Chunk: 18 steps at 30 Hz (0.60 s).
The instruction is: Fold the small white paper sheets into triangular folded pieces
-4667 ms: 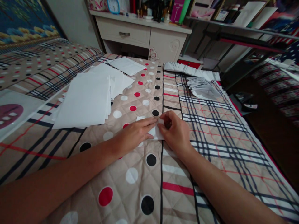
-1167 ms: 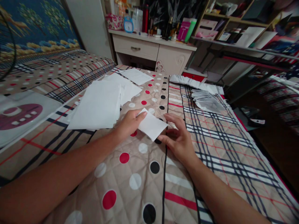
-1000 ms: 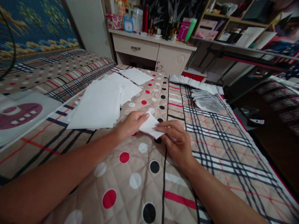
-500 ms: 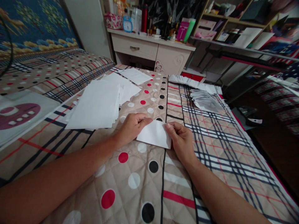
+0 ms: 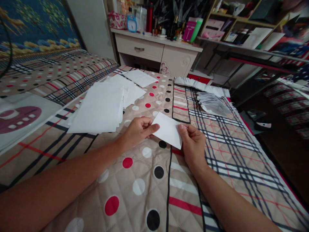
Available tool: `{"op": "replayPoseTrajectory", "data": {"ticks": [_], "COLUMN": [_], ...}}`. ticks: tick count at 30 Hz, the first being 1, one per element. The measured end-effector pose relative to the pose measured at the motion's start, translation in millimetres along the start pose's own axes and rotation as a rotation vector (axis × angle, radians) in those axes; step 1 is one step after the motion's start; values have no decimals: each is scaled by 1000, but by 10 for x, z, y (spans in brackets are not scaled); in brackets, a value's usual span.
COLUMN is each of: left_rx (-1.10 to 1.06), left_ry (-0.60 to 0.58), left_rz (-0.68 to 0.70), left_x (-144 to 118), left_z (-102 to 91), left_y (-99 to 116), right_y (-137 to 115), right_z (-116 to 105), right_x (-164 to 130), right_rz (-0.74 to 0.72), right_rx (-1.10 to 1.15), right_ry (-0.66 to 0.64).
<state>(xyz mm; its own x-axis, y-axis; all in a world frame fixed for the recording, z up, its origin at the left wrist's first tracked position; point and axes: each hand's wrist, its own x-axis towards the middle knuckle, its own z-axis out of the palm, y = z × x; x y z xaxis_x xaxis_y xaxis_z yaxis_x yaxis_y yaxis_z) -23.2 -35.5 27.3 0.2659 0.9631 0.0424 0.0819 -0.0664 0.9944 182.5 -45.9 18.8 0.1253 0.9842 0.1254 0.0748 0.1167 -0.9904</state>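
A small white piece of paper (image 5: 167, 129), seemingly folded, is held between both hands above the bed. My left hand (image 5: 141, 129) pinches its left edge, thumb on top. On the right edge, my right hand (image 5: 193, 140) grips it between thumb and fingers. Left of the hands lies a loose stack of white sheets (image 5: 98, 109), with another white sheet (image 5: 140, 78) behind it. To the right rest a fanned pile of small folded papers (image 5: 212, 103) and a long row of similar papers (image 5: 200, 85).
A quilted bedspread (image 5: 138, 187) with dots and plaid lies under everything. At far left is a clear plastic bag (image 5: 45, 106) with a purple print. Behind the bed stand a white dresser (image 5: 140, 48) bearing bottles and a blue clock (image 5: 131, 24), and a shelf (image 5: 241, 20).
The paper has turned and shifted slightly to the right, and more of its face shows. My right hand has moved a little right; my left hand stays near its former place.
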Motion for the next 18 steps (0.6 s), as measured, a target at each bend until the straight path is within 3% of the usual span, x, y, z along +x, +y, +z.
{"op": "replayPoseTrajectory", "data": {"ticks": [2, 7, 13, 18], "left_rx": [2, -145, -217, -118], "left_ry": [13, 211, -1, -128], "left_rz": [-42, -18, -77, -125], "left_x": [-19, -24, -40, -52], "left_z": [63, 154, 225, 222], "left_y": [25, 44, 40, 72], "right_y": [-21, -109, -176, -114], "right_z": [23, 97, 127, 74], "right_x": [-9, -39, -80, -84], "right_rz": [39, 134, 161, 186], "right_rx": [104, 232, 160, 181], "right_ry": [-48, -223, -305, -316]}}
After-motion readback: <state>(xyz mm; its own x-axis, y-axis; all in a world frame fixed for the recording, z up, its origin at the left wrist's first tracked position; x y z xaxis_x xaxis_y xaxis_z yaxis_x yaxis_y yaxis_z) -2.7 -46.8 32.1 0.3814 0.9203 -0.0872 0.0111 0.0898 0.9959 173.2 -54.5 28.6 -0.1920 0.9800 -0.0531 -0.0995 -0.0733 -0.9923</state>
